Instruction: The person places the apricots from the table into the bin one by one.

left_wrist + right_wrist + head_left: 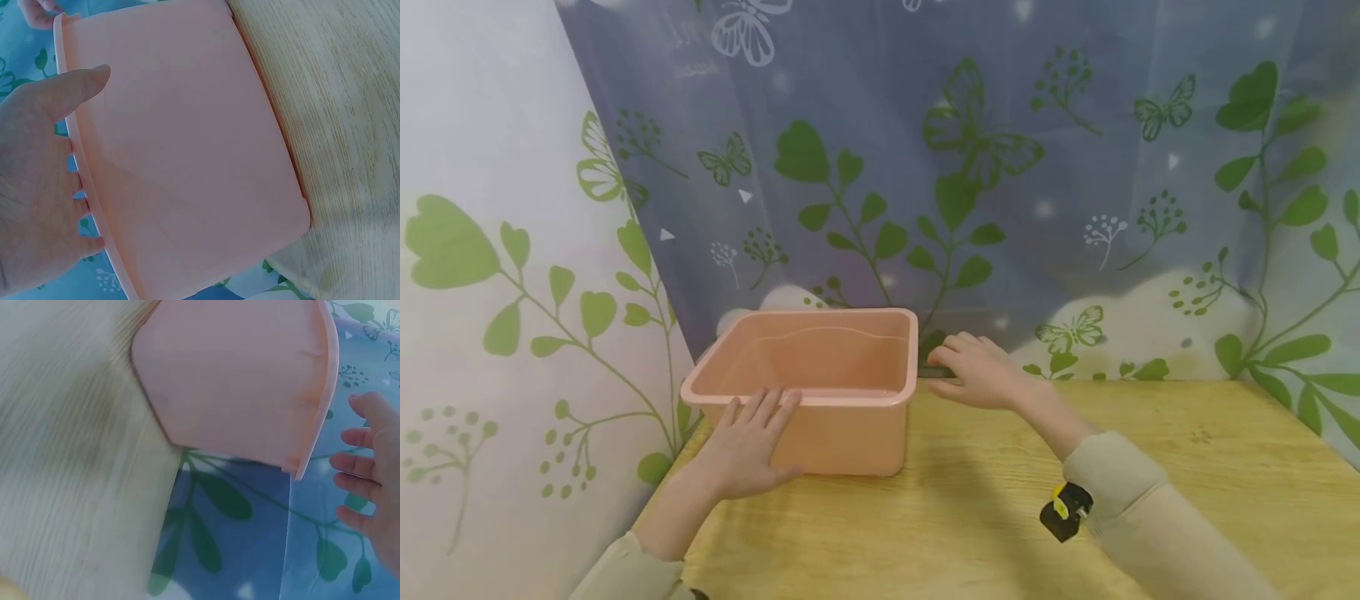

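Note:
A pink plastic bin (842, 437) stands upright on the wooden table, near its back left. My left hand (745, 450) is at the bin's front rim, its fairly straight fingers reaching over the edge and its thumb (87, 84) in front of the outer wall. Just off the bin's right side is my right hand (973, 371). In the right wrist view its spread fingers (356, 464) point toward the rim, with a gap between and nothing held. A small dark strip (936, 372) shows by those fingers in the head view.
A blue cloth (865, 75) printed with leaves and butterflies hangs right behind the table, and a pale one (512, 358) hangs at the left. The wooden tabletop (1150, 483) runs out to the right. A black and yellow device (1066, 510) sits at my right sleeve.

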`<state>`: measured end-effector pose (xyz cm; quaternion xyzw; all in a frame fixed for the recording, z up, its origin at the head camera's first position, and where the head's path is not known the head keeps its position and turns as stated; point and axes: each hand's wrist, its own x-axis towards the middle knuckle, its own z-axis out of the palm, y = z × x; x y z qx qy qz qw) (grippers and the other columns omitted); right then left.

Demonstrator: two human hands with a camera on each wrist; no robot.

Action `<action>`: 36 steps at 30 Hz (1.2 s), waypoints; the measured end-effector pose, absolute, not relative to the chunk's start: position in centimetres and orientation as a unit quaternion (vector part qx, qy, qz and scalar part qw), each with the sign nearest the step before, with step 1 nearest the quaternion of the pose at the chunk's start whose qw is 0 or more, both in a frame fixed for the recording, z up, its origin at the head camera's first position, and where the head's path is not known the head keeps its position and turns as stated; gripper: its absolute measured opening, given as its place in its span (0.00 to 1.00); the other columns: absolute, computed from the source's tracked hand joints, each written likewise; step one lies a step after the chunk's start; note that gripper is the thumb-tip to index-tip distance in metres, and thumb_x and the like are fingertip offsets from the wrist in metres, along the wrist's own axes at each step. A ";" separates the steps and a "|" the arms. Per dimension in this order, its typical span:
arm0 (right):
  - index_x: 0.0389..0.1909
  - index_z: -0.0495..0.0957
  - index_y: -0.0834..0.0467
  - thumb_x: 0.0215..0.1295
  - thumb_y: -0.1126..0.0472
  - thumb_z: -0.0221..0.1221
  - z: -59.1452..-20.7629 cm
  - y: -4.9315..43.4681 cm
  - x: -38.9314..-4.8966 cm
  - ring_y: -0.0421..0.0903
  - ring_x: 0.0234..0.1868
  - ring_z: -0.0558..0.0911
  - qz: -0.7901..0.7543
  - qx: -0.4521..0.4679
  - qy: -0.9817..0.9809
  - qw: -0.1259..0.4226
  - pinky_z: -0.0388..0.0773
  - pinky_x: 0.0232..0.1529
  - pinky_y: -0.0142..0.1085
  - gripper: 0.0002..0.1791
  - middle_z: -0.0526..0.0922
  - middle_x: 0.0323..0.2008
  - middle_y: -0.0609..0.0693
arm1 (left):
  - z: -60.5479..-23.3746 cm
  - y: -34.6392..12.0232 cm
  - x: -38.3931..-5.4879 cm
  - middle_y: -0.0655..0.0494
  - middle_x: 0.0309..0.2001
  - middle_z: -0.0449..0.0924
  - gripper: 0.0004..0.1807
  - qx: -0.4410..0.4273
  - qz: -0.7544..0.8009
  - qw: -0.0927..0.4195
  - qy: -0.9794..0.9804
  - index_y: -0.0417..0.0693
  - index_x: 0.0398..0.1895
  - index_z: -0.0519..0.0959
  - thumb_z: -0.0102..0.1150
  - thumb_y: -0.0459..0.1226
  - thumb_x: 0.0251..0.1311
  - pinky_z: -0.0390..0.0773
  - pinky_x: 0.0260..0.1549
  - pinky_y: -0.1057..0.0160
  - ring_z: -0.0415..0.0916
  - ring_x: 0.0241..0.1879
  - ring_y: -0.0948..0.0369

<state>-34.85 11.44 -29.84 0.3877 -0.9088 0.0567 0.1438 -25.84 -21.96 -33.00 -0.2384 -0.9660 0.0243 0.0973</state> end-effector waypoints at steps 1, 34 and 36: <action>0.49 0.76 0.55 0.64 0.47 0.56 -30.0 11.9 -34.8 0.50 0.47 0.72 0.057 0.385 -0.910 0.142 0.70 0.45 0.46 0.19 0.76 0.44 0.50 | -33.0 -22.0 -25.8 0.34 0.69 0.48 0.50 -0.239 0.024 0.099 -0.966 0.38 0.71 0.48 0.57 0.57 0.54 0.46 0.60 0.34 0.46 0.67 0.39; 0.43 0.78 0.56 0.59 0.50 0.61 -37.9 23.5 -30.3 0.48 0.40 0.76 0.004 0.396 -0.911 0.113 0.74 0.40 0.49 0.16 0.75 0.36 0.46 | -32.6 -21.9 -25.7 0.34 0.69 0.49 0.49 -0.242 0.020 0.090 -0.966 0.38 0.71 0.49 0.56 0.57 0.55 0.47 0.60 0.34 0.47 0.67 0.38; 0.43 0.78 0.56 0.59 0.50 0.61 -38.3 24.0 -30.1 0.48 0.40 0.76 0.004 0.394 -0.913 0.101 0.74 0.40 0.49 0.16 0.75 0.36 0.45 | -32.6 -21.9 -25.8 0.34 0.69 0.49 0.49 -0.244 0.019 0.092 -0.965 0.38 0.71 0.49 0.56 0.57 0.55 0.47 0.60 0.34 0.47 0.67 0.38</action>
